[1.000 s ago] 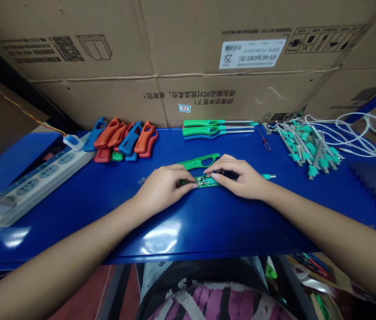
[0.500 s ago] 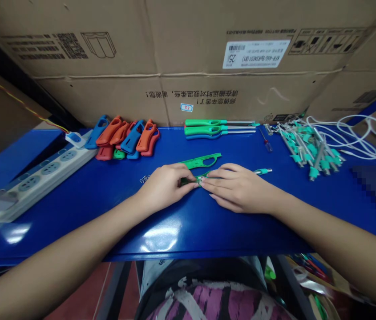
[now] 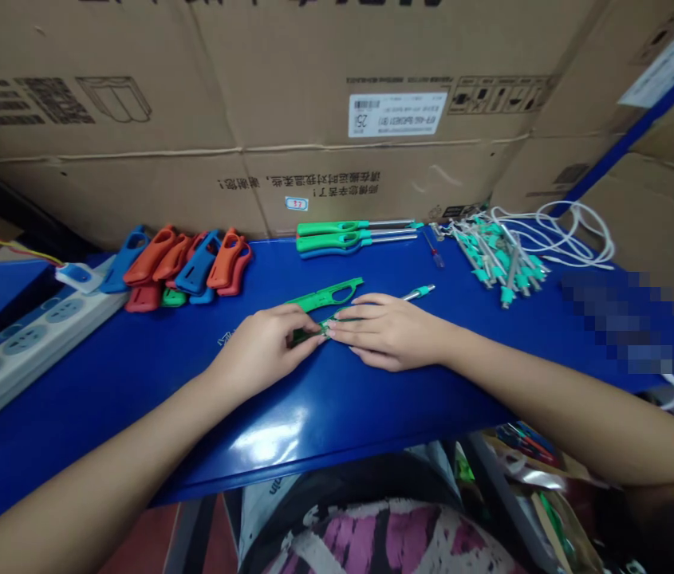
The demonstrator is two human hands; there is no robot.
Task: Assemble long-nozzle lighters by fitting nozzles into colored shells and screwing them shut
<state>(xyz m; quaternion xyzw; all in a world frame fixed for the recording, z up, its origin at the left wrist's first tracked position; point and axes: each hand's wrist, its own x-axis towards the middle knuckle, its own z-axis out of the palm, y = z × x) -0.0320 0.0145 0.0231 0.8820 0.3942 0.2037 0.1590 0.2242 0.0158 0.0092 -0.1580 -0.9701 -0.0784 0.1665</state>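
Note:
Both hands meet over a green lighter part (image 3: 325, 325) low on the blue table. My left hand (image 3: 265, 347) pinches its left end between thumb and fingers. My right hand (image 3: 393, 331) lies over its right side, fingertips pressed on it near my left fingertips. A metal rod with a teal tip (image 3: 419, 292) sticks out beyond my right hand. Just behind the hands rests a green handle shell (image 3: 328, 296), partly covered by my left hand. The small details under the fingertips are hidden.
Orange, blue and red handles (image 3: 193, 263) are piled at the left beside a power strip (image 3: 25, 343). Assembled lighters (image 3: 330, 239), a screwdriver (image 3: 435, 253), metal rods (image 3: 501, 255) and a white cable (image 3: 588, 231) lie along the back, before a cardboard box (image 3: 193, 175).
The head view has shifted and tilted, so the table items appear further left. Both hands keep nearly the same hold on the green part.

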